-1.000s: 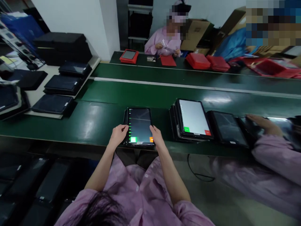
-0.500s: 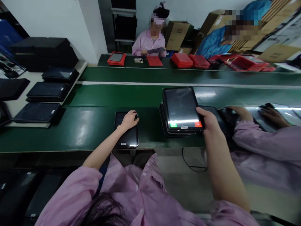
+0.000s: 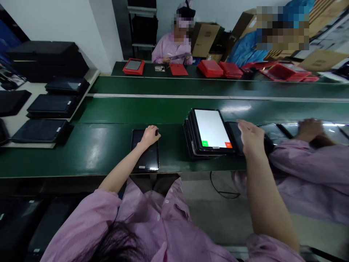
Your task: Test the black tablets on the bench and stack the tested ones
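Note:
In front of me a black tablet (image 3: 145, 160) lies with its screen dark and a small white label at its near edge. My left hand (image 3: 149, 136) rests over its upper right part, fingers curled at the right edge. To the right stands a stack of tablets; the top tablet (image 3: 211, 127) has a lit white screen with a green and a red corner box. My right hand (image 3: 251, 136) is just right of that stack, apart from it, fingers extended and holding nothing. Beside it lies a dark tablet (image 3: 234, 136), partly hidden by the hand.
A co-worker's hands (image 3: 309, 130) are over more tablets at the right. Across the green bench (image 3: 131, 109) sit red cases (image 3: 211, 68) and two people. Dark tablets (image 3: 51, 104) lie on a pale table at the left.
My right hand has let go of the top tablet and moved slightly right. That tablet now lies on the stack, its screen turned from dark to white. My left hand stays put.

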Demonstrator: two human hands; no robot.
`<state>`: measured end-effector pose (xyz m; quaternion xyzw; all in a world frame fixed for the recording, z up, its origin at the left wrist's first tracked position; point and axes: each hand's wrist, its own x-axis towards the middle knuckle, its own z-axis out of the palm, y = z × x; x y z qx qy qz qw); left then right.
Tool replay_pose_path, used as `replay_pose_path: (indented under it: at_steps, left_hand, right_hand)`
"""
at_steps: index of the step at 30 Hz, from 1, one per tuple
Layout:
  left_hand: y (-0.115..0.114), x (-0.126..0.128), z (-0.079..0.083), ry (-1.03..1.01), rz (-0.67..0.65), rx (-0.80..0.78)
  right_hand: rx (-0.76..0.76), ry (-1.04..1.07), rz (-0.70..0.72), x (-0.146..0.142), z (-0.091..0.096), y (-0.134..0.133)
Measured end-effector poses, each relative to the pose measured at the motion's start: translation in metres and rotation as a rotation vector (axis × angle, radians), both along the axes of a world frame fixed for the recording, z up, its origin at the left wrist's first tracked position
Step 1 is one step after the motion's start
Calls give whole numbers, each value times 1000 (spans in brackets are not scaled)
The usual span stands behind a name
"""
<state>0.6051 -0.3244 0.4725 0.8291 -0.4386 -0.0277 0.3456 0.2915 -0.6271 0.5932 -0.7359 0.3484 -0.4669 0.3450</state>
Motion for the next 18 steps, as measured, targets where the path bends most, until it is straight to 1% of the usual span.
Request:
replay_pose_path:
  at_steps: [1, 2, 3, 4, 5, 6, 7, 8, 9, 10, 11, 13, 14, 15, 16, 18]
  left_hand:
    - [5, 4, 3, 69, 3, -51]
    - [12, 10, 6, 142, 25, -116]
    - [23, 16, 8, 208, 69, -190]
    - [37, 22, 9, 259, 137, -267]
    - [53, 26, 8, 291, 220, -341]
    - [72, 29, 4, 315, 309, -404]
    - [92, 29, -1, 350, 392, -450]
    - [111, 25, -8, 402, 464, -482]
    - [129, 18, -17, 470, 523, -500]
    - [145, 8, -27, 542, 566, -512]
    - [158, -4, -37, 598, 597, -521]
    - [176, -31, -55, 636, 609, -538]
    - [180, -44, -62, 611, 607, -557]
    - [183, -54, -67, 568, 595, -580]
    - [183, -62, -71, 533, 581, -603]
    - [182, -71, -74, 482, 556, -642]
  right_hand:
    - [-49, -33, -10, -3, 8, 15]
    - [-60, -63, 12, -6, 14, 33]
    - [-73, -113, 64, -8, 18, 56]
    - [-102, -146, 83, -8, 17, 81]
    - [-124, -74, 162, -5, 12, 107]
    - [-117, 14, 275, 0, 1, 133]
    - [-69, 83, 398, 8, -15, 158]
    - [-8, 118, 507, 18, -36, 181]
    - [72, 118, 585, 31, -59, 202]
    - [169, 94, 626, 46, -83, 221]
    - [278, 70, 639, 61, -106, 238]
    - [464, 75, 662, 90, -146, 267]
    - [511, 82, 657, 101, -160, 279]
    - [533, 89, 645, 111, -170, 288]
    - [538, 92, 632, 118, -176, 296]
    - [538, 89, 614, 127, -181, 304]
